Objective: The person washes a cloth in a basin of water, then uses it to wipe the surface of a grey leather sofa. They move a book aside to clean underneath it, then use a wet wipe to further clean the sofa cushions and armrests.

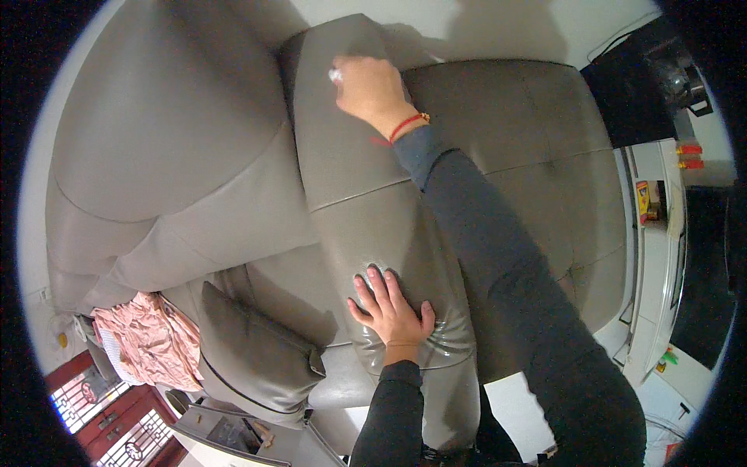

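Note:
My left hand [392, 318] lies palm down on the padded armrest [356, 233] of a grey leather sofa, fingers spread and nothing held. The leather is wrinkled and shiny around it. Farther along the same armrest, my right hand [373, 93] is closed, knuckles up, over a small white wad [335, 75], perhaps tissue or cloth. Most of the wad is hidden inside the fist. A red cord bracelet circles the right wrist. To the left rises the sofa's backrest [175, 117]; a broad tufted seat section [513, 111] spreads out on the right.
A grey cushion [257, 344] leans on the sofa at lower left, beside a crumpled pink cloth [152, 341]. Below stands a table [233, 435] with items on it. Along the right are a white cabinet [648, 280] and a dark television screen [706, 268].

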`<state>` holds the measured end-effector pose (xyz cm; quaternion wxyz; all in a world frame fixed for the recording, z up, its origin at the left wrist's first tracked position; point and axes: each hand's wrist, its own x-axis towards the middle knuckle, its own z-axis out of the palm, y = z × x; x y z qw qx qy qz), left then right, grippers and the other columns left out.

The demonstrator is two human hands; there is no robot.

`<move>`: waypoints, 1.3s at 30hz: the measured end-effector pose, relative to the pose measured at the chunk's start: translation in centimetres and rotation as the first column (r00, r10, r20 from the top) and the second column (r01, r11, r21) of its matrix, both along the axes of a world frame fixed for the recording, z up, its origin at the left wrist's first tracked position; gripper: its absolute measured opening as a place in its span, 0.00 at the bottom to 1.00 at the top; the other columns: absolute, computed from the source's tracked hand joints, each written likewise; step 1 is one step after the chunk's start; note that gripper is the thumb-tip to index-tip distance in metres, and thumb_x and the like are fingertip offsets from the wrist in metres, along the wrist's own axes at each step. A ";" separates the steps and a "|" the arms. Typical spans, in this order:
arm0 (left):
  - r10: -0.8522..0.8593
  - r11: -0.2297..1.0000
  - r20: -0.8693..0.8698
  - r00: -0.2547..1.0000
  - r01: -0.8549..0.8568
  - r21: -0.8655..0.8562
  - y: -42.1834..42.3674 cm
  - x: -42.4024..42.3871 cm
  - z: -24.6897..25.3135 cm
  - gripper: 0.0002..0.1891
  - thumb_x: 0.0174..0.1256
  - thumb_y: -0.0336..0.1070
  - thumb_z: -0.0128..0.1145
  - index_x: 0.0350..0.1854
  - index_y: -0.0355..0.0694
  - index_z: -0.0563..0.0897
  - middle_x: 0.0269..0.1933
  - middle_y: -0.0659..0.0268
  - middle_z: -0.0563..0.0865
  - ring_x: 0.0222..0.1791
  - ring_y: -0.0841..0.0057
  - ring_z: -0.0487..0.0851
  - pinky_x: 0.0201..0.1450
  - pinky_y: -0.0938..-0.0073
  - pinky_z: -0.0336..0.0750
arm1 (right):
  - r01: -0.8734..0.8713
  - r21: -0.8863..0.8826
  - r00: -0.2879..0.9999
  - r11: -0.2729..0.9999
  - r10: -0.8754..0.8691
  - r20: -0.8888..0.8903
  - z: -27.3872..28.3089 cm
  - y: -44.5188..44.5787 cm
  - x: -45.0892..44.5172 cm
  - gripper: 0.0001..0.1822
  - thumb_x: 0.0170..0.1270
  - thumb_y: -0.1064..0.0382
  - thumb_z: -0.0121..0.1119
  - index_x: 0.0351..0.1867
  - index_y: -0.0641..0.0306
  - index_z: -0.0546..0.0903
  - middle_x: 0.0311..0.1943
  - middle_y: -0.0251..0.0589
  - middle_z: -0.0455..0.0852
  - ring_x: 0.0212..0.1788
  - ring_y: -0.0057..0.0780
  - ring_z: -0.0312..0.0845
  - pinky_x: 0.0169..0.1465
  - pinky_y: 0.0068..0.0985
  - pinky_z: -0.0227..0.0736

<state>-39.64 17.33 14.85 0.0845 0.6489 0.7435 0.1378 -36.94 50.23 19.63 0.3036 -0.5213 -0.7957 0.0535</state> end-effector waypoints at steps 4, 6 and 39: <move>0.004 0.998 0.001 1.000 -0.004 -0.055 -0.2 -0.6 0.6 0.42 0.49 0.54 0.48 0.66 0.33 0.57 0.71 0.49 0.52 0.71 0.45 0.43 0.66 0.38 0.33 | -0.110 -0.060 0.994 0.992 0.109 -0.018 -2.2 -5.4 -1.5 0.08 0.52 0.62 0.58 0.33 0.60 0.78 0.25 0.48 0.82 0.28 0.47 0.80 0.31 0.40 0.75; 0.009 0.999 -0.018 1.000 -0.010 -0.043 -0.5 -1.0 0.4 0.42 0.50 0.54 0.47 0.66 0.33 0.56 0.71 0.49 0.51 0.71 0.45 0.43 0.66 0.38 0.34 | -0.280 -0.199 0.960 0.939 0.277 -0.045 -1.1 -11.7 0.0 0.10 0.53 0.60 0.59 0.35 0.60 0.76 0.27 0.45 0.81 0.27 0.46 0.79 0.30 0.42 0.73; -0.010 1.000 0.016 1.000 0.011 -0.015 -0.1 -0.4 0.5 0.42 0.43 0.47 0.51 0.64 0.31 0.58 0.71 0.48 0.52 0.71 0.45 0.43 0.65 0.38 0.35 | -0.124 -0.878 0.794 0.463 -0.484 -0.368 -17.2 -47.0 18.3 0.18 0.69 0.56 0.42 0.42 0.69 0.79 0.40 0.48 0.82 0.37 0.42 0.76 0.44 0.34 0.71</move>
